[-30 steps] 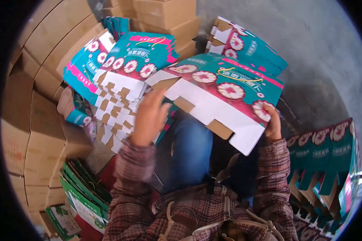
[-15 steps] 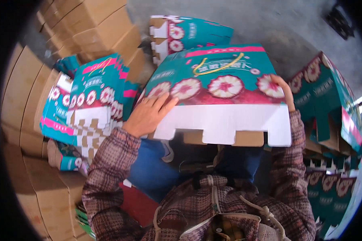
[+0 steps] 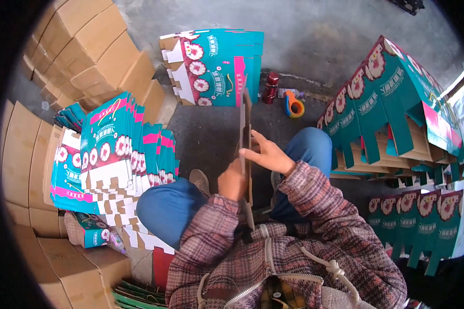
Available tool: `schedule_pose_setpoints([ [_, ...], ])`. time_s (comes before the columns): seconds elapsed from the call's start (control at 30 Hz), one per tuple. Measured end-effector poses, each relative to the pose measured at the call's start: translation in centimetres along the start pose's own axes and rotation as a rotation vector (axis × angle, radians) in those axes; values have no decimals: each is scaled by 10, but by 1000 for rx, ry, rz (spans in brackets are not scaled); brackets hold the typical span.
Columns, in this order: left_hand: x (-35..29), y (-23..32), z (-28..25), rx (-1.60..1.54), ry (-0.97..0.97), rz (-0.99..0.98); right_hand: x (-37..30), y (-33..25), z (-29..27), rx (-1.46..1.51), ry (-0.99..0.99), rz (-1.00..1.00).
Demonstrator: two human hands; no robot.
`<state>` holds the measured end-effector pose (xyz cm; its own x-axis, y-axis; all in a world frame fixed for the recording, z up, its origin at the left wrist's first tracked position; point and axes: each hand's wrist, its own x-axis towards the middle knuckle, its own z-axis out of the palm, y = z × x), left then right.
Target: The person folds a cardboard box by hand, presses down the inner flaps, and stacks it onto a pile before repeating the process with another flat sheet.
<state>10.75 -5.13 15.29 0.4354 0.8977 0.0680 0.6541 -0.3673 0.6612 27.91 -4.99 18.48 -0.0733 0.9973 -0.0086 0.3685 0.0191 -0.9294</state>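
Observation:
A carton [image 3: 245,121] stands upright between my knees, turned edge-on, so its printed faces are hidden. My left hand [image 3: 232,180] is closed on its left side, the fingertips partly hidden by the board. From the right, my right hand [image 3: 269,156] grips the same carton, its thumb over the near edge and its fingers on the right face. To the left lies a fanned stack of flat teal cartons [image 3: 105,129] with pink bands and white tabs. Ahead, another stack of flat teal cartons [image 3: 216,67] lies on the floor.
Brown cardboard boxes [image 3: 95,46] are piled along the left. Erected teal cartons [image 3: 371,103] stand in rows at the right, with more cartons [image 3: 417,216] below them. On the floor ahead are a dark red can [image 3: 270,87] and a tape roll [image 3: 294,107].
The carton has swung from lying broad and face-up before me to standing edge-on. My right hand has come inward and my left hand now grips its left side.

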Motion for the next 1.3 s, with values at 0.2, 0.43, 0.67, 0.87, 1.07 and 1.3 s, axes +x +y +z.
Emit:
schedule_pose_setpoints([
  [0.2, 5, 15, 11, 40, -32, 5, -17, 6, -14, -52, 134, 124],
  [0.43, 7, 10, 26, -55, 25, 42, -19, 49, -18, 132, 206, 231],
  [0.67, 7, -11, 5, -43, 56, 56, -10, 42, -35, 237, 176, 294],
  [0.87, -20, -11, -41, 71, 296, 250, 64, 88, -107, -105, 580, -57],
  [1.07, -34, -21, -37, 182, 9, 130, 113, 62, -107, -351, 475, -13],
  [1.3, -13, -25, -41, 320, -126, 316, 124, 81, -80, -220, 415, -50],
])
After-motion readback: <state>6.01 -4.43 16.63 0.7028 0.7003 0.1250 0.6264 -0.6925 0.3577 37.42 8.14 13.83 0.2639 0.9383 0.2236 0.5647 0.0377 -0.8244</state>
